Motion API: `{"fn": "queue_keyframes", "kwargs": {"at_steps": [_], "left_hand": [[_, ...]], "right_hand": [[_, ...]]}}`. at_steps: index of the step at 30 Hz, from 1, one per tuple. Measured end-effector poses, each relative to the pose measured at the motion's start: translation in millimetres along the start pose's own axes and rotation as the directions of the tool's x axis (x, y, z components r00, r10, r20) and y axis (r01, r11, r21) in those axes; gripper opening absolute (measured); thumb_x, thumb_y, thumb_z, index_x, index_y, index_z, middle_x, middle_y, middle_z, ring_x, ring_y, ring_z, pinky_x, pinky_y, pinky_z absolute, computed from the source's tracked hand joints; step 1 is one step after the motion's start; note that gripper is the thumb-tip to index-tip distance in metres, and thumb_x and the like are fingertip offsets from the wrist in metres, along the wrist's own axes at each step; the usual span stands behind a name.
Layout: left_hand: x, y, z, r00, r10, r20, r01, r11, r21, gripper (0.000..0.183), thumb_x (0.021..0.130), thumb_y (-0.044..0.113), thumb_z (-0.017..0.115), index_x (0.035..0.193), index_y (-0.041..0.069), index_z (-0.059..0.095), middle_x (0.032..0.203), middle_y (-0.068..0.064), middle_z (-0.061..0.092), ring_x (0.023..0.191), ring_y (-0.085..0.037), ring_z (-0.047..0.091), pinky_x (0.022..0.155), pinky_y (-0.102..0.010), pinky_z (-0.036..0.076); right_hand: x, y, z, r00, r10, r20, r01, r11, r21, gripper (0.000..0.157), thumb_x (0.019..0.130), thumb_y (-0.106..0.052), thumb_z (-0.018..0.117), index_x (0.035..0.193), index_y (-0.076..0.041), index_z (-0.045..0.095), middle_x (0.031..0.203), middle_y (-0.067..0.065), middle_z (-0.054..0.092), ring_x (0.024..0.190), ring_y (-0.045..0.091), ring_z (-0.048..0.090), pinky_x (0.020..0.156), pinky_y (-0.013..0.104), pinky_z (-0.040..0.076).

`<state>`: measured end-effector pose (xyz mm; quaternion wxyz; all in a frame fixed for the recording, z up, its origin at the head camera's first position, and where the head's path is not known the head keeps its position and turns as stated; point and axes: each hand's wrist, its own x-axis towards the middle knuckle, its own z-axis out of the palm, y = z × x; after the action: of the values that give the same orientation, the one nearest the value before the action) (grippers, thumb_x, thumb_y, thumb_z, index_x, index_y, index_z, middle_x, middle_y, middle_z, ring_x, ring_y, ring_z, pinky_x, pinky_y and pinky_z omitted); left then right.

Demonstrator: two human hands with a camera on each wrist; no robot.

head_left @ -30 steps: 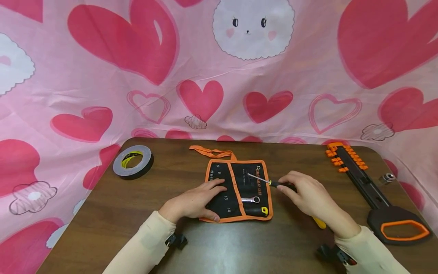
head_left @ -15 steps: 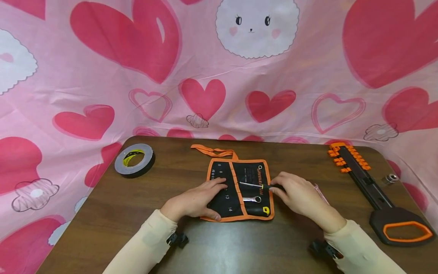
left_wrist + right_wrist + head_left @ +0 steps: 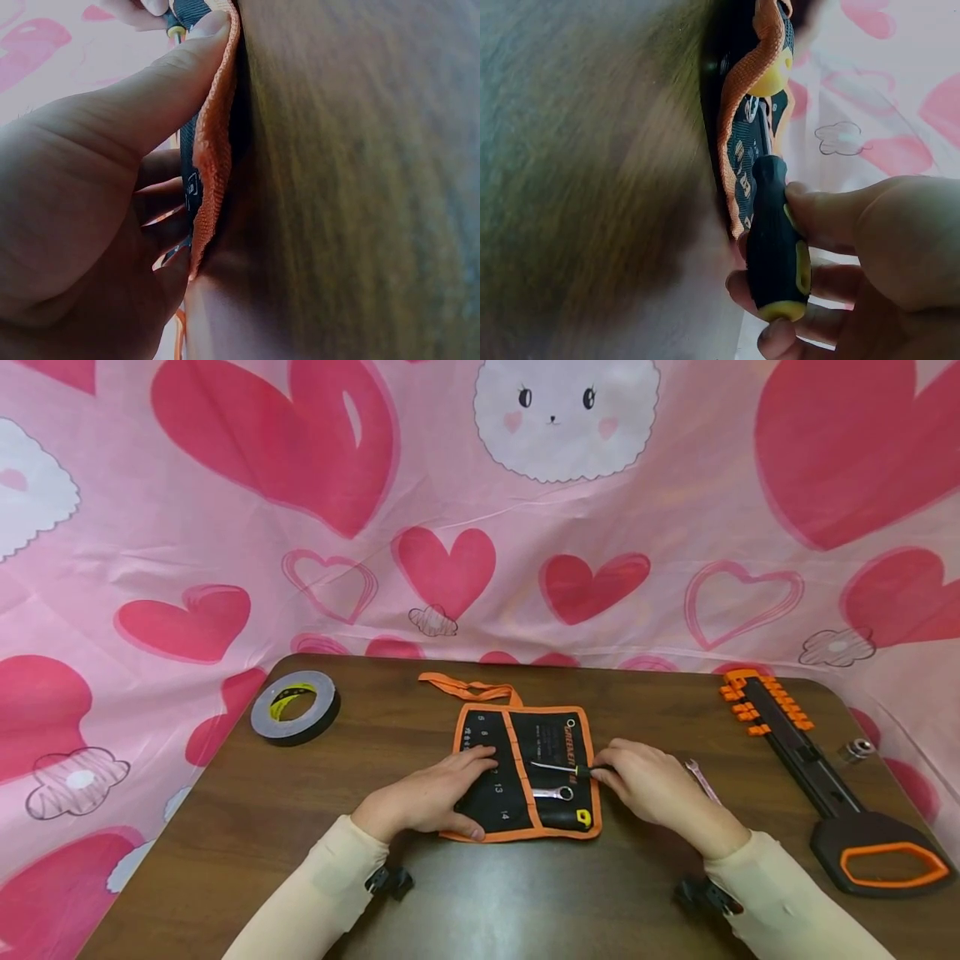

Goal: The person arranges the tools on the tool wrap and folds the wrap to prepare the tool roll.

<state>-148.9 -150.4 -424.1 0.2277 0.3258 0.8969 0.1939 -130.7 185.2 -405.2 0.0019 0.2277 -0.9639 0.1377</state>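
A black tool pouch [image 3: 536, 739] with orange edging lies spread on the table. My left hand [image 3: 431, 789] rests on its left half, fingers extended over the numbered pockets; in the left wrist view the thumb [image 3: 172, 82] lies against the orange edge. My right hand [image 3: 645, 781] grips a screwdriver by its black and yellow handle [image 3: 769, 232]. The shaft [image 3: 555, 767] points left across the pouch, its tip close to the slanted orange pocket edge. Below it, a wrench [image 3: 552, 793] and a black handle with a yellow end [image 3: 566, 818] sit in pockets.
Right of my right hand lies a loose wrench [image 3: 702, 781]. A black tool with an orange-rimmed handle [image 3: 888, 860] and a metal socket [image 3: 858, 749] lie farther right. A tape roll [image 3: 294, 708] lies at the back left. The pouch's orange tie [image 3: 472, 692] trails behind it.
My right hand has moved left with the screwdriver, bringing its tip to the pocket edge. The loose wrench has come into view; a yellow piece under the forearm is now covered. The left hand stays put.
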Motion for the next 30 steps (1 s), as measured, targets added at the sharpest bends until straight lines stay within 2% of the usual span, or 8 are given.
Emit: {"fn": "queue_keyframes", "kwargs": {"at_steps": [8, 12, 15, 19, 22, 30], "left_hand": [[0.8, 0.4, -1.7, 1.0, -0.007, 0.001, 0.007, 1.0, -0.003, 0.099, 0.09, 0.045, 0.088, 0.168, 0.016, 0.035, 0.18, -0.003, 0.024, 0.166, -0.024, 0.024, 0.132, -0.049, 0.033], [1.4, 0.5, -1.4, 1.0, -0.003, -0.001, 0.003, 1.0, 0.003, 0.1, 0.09, 0.045, 0.088, 0.169, 0.015, 0.033, 0.18, -0.003, 0.023, 0.167, -0.025, 0.024, 0.133, -0.049, 0.032], [1.7, 0.5, -0.9, 1.0, -0.002, 0.0, 0.002, 1.0, 0.012, 0.101, 0.091, 0.045, 0.087, 0.17, 0.015, 0.032, 0.18, -0.003, 0.022, 0.167, -0.025, 0.023, 0.133, -0.049, 0.032], [1.6, 1.4, -1.3, 1.0, 0.006, -0.001, -0.006, 1.0, 0.013, 0.101, 0.091, 0.044, 0.087, 0.17, 0.013, 0.032, 0.18, -0.005, 0.022, 0.167, -0.027, 0.022, 0.132, -0.051, 0.032], [1.2, 1.8, -1.9, 1.0, 0.015, -0.003, -0.015, 1.0, 0.013, 0.1, 0.091, 0.042, 0.087, 0.169, 0.011, 0.033, 0.18, -0.007, 0.023, 0.167, -0.029, 0.023, 0.132, -0.052, 0.032], [0.6, 3.1, -2.5, 1.0, -0.001, 0.003, 0.001, 1.0, 0.002, 0.1, 0.091, 0.043, 0.087, 0.169, 0.012, 0.032, 0.18, -0.007, 0.023, 0.167, -0.029, 0.023, 0.132, -0.052, 0.033]], "right_hand": [[7.5, 11.3, 0.6, 0.996, -0.078, 0.051, 0.073, 0.993, 0.09, 0.01, 0.103, -0.021, 0.074, 0.105, -0.013, 0.081, 0.09, -0.007, 0.068, 0.082, 0.01, 0.063, 0.084, 0.046, 0.062], [10.1, 23.9, 8.4, 0.985, -0.172, 0.028, 0.165, 0.973, 0.158, 0.013, 0.105, -0.021, 0.071, 0.104, -0.011, 0.08, 0.09, -0.005, 0.067, 0.082, 0.008, 0.061, 0.082, 0.043, 0.062], [12.7, 24.1, 10.2, 0.978, -0.205, 0.039, 0.195, 0.963, 0.188, 0.015, 0.106, -0.019, 0.07, 0.106, -0.009, 0.08, 0.095, -0.001, 0.07, 0.086, 0.012, 0.065, 0.083, 0.046, 0.062], [19.6, 9.0, 6.4, 0.984, -0.157, 0.082, 0.141, 0.974, 0.175, 0.016, 0.106, -0.015, 0.069, 0.114, -0.006, 0.08, 0.107, 0.004, 0.075, 0.099, 0.021, 0.071, 0.094, 0.052, 0.061], [25.3, -0.2, 6.9, 0.988, -0.135, 0.079, 0.122, 0.982, 0.146, 0.018, 0.105, -0.013, 0.069, 0.117, -0.006, 0.08, 0.112, 0.007, 0.077, 0.106, 0.027, 0.072, 0.098, 0.054, 0.059], [29.7, -5.5, 12.9, 0.991, -0.122, 0.057, 0.114, 0.985, 0.13, 0.018, 0.102, -0.012, 0.074, 0.118, -0.008, 0.08, 0.109, 0.006, 0.076, 0.105, 0.03, 0.07, 0.095, 0.053, 0.058]]}}
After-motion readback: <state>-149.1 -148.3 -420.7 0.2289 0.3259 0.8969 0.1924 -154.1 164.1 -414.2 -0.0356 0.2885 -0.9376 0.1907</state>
